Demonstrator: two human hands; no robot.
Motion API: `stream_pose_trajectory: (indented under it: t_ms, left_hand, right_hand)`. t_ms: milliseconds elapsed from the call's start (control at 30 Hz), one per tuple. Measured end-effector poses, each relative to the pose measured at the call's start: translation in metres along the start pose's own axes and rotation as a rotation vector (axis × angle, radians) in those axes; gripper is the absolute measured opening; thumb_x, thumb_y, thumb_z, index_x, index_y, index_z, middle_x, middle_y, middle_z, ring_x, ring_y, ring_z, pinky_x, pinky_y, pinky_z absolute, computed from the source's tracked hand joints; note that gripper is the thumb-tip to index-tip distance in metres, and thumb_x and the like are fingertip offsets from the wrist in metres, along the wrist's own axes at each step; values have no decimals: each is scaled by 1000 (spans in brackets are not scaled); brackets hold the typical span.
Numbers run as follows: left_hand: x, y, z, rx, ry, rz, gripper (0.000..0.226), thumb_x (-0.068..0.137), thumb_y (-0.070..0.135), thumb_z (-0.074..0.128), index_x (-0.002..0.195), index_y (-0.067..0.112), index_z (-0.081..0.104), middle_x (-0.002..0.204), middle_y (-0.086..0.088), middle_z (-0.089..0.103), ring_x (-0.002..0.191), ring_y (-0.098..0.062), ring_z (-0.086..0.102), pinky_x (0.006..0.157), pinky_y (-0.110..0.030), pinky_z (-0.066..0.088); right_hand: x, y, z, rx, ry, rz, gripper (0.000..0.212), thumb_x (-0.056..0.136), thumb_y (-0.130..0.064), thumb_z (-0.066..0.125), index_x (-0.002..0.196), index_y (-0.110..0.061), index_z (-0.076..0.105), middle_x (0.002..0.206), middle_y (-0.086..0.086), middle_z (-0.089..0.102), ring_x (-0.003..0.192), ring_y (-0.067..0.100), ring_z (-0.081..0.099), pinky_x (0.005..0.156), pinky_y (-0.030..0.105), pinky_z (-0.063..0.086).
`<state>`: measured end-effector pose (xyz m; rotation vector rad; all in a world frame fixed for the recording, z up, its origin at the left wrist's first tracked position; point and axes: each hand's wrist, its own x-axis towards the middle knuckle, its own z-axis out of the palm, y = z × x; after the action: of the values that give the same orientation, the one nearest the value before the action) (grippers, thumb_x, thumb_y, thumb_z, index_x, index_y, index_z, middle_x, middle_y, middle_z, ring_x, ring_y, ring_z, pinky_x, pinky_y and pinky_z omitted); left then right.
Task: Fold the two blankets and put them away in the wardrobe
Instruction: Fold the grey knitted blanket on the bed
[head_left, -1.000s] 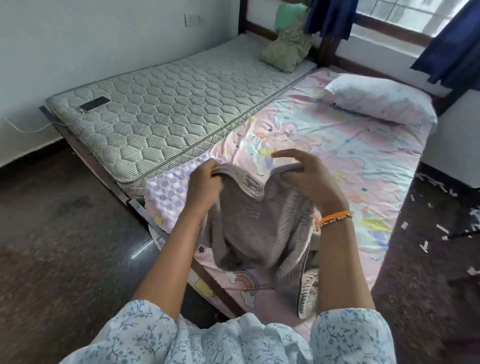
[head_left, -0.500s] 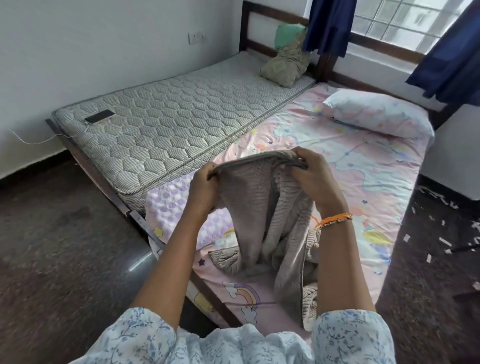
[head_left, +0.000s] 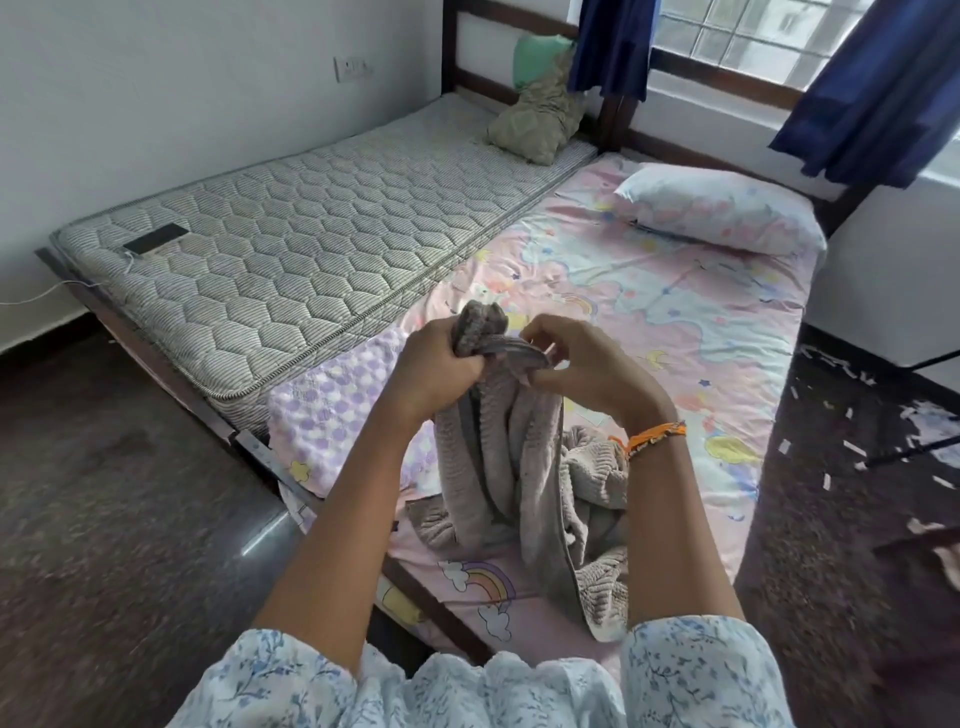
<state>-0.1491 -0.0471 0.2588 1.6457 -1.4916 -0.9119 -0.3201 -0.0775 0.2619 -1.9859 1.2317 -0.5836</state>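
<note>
A grey ribbed blanket (head_left: 524, 467) hangs bunched from both my hands over the foot of the pink patterned bed (head_left: 675, 322), its lower part heaped on the sheet. My left hand (head_left: 436, 364) grips a gathered bunch of the blanket's edge, which sticks up above the fist. My right hand (head_left: 576, 364) pinches the dark hem right beside it. A purple and white dotted blanket (head_left: 332, 410) lies flat on the bed's near left corner, partly under the grey one.
A bare quilted mattress (head_left: 291, 260) with a dark phone (head_left: 156, 238) on it lies to the left. A pillow (head_left: 722, 213) sits at the bed's head, an olive cushion (head_left: 540, 119) by the headboard. Paper scraps (head_left: 852, 447) litter the dark floor on the right.
My hands have come together, from holding the blanket's edge spread apart to bunching it between them. The blanket hangs narrower and the view has tilted up a little.
</note>
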Motion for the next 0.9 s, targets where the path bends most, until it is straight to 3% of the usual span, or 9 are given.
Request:
stream_pose_trajectory:
  t_ms: [100, 167, 333, 467, 533, 600, 700, 833, 900]
  left_hand:
    - [1, 11, -3, -15, 90, 42, 8, 78, 5, 59, 79, 12, 64, 71, -9, 60, 73, -25, 54, 66, -30, 39]
    - [2, 16, -9, -103, 186, 36, 11, 75, 4, 55, 73, 14, 60, 63, -3, 56, 70, -24, 52, 64, -27, 38]
    - [15, 3, -21, -188, 339, -45, 27, 72, 9, 58, 99, 7, 64, 94, -17, 69, 90, -32, 64, 81, -42, 52]
    - [12, -6, -10, -221, 91, -12, 61, 68, 5, 78, 121, 15, 49, 98, 3, 60, 86, -13, 58, 75, -20, 48]
    - [6, -5, 2, -202, -162, 26, 73, 67, 4, 79, 128, 21, 44, 99, 10, 56, 90, -9, 56, 71, -14, 46]
    - [4, -8, 15, -104, -352, 12, 64, 68, 7, 79, 123, 20, 51, 103, 4, 59, 98, -14, 58, 73, -18, 46]
    - [3, -10, 20, 73, -252, -5, 19, 77, 11, 67, 96, 15, 67, 90, -9, 68, 91, -25, 62, 72, -31, 45]
    - [8, -8, 9, 101, -83, -28, 25, 78, 5, 48, 95, 9, 67, 89, -13, 65, 89, -29, 60, 79, -37, 48]
    - [14, -7, 0, -31, 39, -61, 24, 73, 9, 50, 90, 8, 67, 84, -10, 63, 85, -28, 60, 79, -39, 50]
  right_hand:
    - [4, 16, 14, -133, 91, 74, 11, 68, 3, 61, 68, -5, 53, 68, 8, 53, 65, 20, 44, 54, 30, 25]
    - [5, 41, 28, -191, 184, 213, 27, 68, 7, 56, 56, -13, 42, 75, 19, 52, 75, 24, 51, 54, 34, 16]
    - [-22, 100, 43, -84, 340, 595, 15, 76, -26, 58, 68, -16, 51, 93, 22, 64, 92, 36, 60, 67, 34, 37]
    - [-16, 71, 27, 38, 252, 386, 24, 70, -16, 61, 53, -17, 44, 57, 1, 44, 62, 13, 43, 54, 31, 29]
    - [-10, 42, 20, 110, 173, 218, 22, 70, -9, 66, 54, -13, 50, 57, -1, 41, 56, 6, 37, 54, 29, 29]
    - [-7, 18, 16, 182, 123, 103, 8, 71, -3, 65, 66, -1, 59, 62, 5, 47, 60, 7, 42, 55, 26, 32]
    - [-7, 7, 12, 232, 76, 55, 11, 69, 1, 61, 75, -7, 65, 67, 2, 56, 59, 4, 47, 55, 17, 36]
    - [-1, 43, 25, -37, 92, 159, 24, 70, 6, 57, 70, -18, 57, 74, 5, 58, 54, 0, 48, 51, 25, 33]
    - [-3, 79, 39, -160, 152, 299, 33, 70, 5, 56, 57, -22, 46, 72, 8, 56, 67, 18, 51, 55, 28, 28]
